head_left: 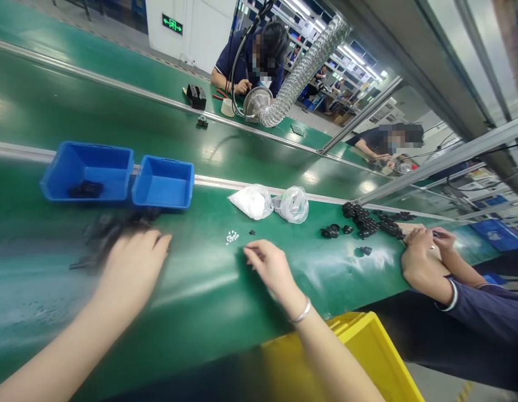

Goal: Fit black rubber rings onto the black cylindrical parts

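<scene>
My left hand (135, 262) is over a blurred cluster of black parts (100, 237) on the green table, below the blue bins. Its back faces me, and its fingertips are hidden or smeared, so I cannot tell whether it grips one. My right hand (269, 265), with a silver bangle on the wrist, hovers low over the table with fingers curled together. Whether anything small sits between those fingertips is hidden. Just beyond it are a small pile of white pieces (232, 238) and a smaller pile of tiny black pieces (252, 232).
Two blue bins (162, 184) stand at the left; one holds black parts. Behind the piles lie a bag of white pieces (254, 202) and another clear bag (293, 205). Black assemblies (361, 220) lie right, near a co-worker's hands (422, 251). A yellow crate (367, 340) is below the edge.
</scene>
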Available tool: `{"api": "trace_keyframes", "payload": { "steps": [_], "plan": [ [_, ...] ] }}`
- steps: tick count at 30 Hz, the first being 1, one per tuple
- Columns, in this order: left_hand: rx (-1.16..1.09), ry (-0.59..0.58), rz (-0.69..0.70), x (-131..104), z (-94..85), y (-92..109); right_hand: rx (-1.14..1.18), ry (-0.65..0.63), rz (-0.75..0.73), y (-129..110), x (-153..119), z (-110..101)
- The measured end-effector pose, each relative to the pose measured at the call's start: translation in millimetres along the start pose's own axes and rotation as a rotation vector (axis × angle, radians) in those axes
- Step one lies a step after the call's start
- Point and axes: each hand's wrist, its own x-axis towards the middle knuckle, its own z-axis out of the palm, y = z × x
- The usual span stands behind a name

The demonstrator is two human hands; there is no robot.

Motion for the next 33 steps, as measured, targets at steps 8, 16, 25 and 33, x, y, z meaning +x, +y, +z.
{"api": "trace_keyframes", "payload": {
  "steps": [8,16,25,33],
  "plan": [
    [-0.818,-0.197,-0.178,5,1.6,13,-0.181,-0.068,-0.235,-30,24,35],
    [-1.682,-0.514,-0.439,6,-19.0,27,-0.089,-0.016,-0.182,-22,21,34],
    [-1.638,-0.503,-0.45,3,-0.4,27,0.0,-0.069,-0.178,-17,20,27],
    [-1.619,-0.509,-0.471,5,-4.0,27,0.084,-0.129,-0.131,-14,20,19]
  ]
}}
